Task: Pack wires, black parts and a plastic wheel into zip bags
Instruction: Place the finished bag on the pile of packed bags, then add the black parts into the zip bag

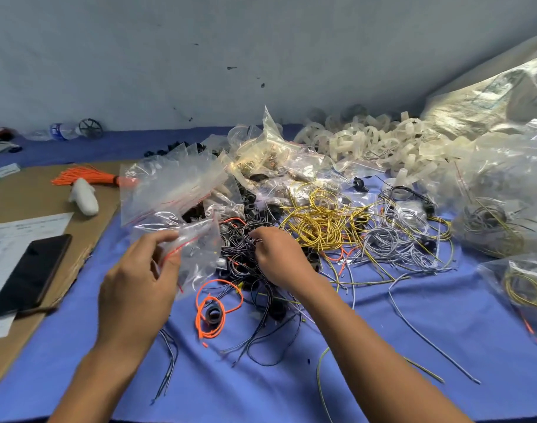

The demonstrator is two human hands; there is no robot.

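The left hand [135,288] pinched an empty zip bag [193,248]. At its three o'clock, the right hand [276,254] gripped dark wires [245,239]. Next, probably, bagging them.

Glossy clear plastic zip bag [197,248] – matt blue cloth [383,346].

Wire tangle [322,227] is sitting dead centre on the tablecloth [261,392], zip bags [270,154] are piling up behind it at 12 o'clock, plastic wheels [368,141] are heaping at 1 o'clock, and the phone [29,273] is lying on paperwork [4,239] at 9 o'clock.
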